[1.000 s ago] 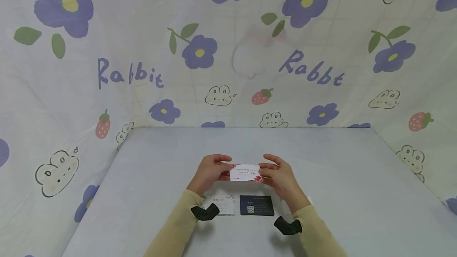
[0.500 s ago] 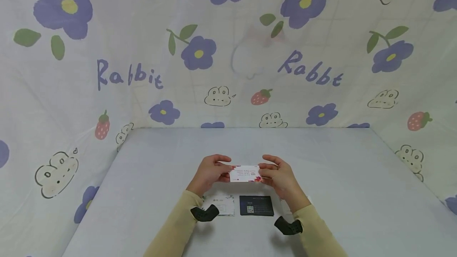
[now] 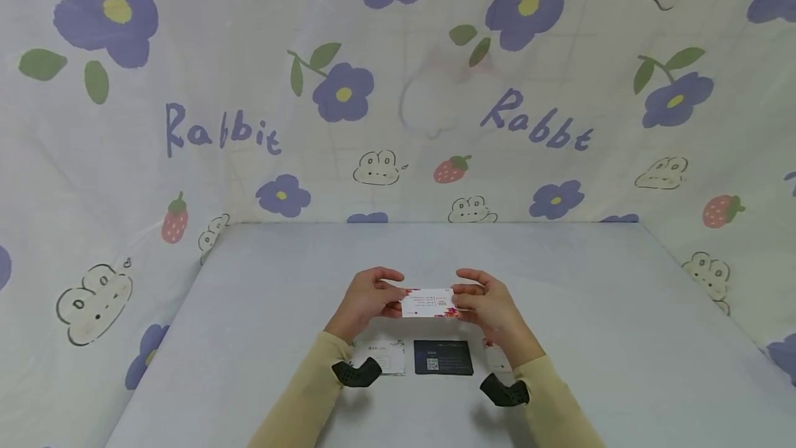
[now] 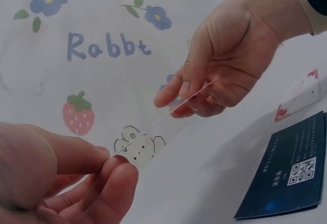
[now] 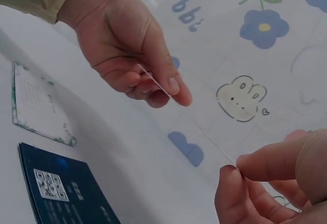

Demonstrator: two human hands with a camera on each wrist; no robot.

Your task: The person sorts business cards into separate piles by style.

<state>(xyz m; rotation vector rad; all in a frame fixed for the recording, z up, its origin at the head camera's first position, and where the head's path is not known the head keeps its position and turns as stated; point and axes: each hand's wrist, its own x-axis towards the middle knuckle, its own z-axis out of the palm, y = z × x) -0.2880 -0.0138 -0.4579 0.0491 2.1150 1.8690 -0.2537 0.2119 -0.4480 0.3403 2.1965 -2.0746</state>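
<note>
A white business card (image 3: 425, 303) with red floral corners is held up above the table between both hands. My left hand (image 3: 367, 298) pinches its left end between thumb and fingers. At the other end, my right hand (image 3: 496, 310) pinches it the same way. Both wrist views catch the card nearly edge-on, as a thin line. Beneath the hands lie a dark blue business card stack (image 3: 443, 358) with a QR code, a white card with green leaf corners (image 3: 390, 358), and a white card with red corners (image 4: 300, 95). The right forearm partly hides that last one in the head view.
The cards lie in a row on a pale table (image 3: 298, 254). A white curtain (image 3: 398, 130) printed with flowers, rabbits and strawberries encloses the back and both sides. Each wrist carries a black band (image 3: 357, 372).
The hands keep the same hold on the card, nearly still. The head view has turned slightly right, and a little more of the red-cornered card on the table shows beside the right forearm.
</note>
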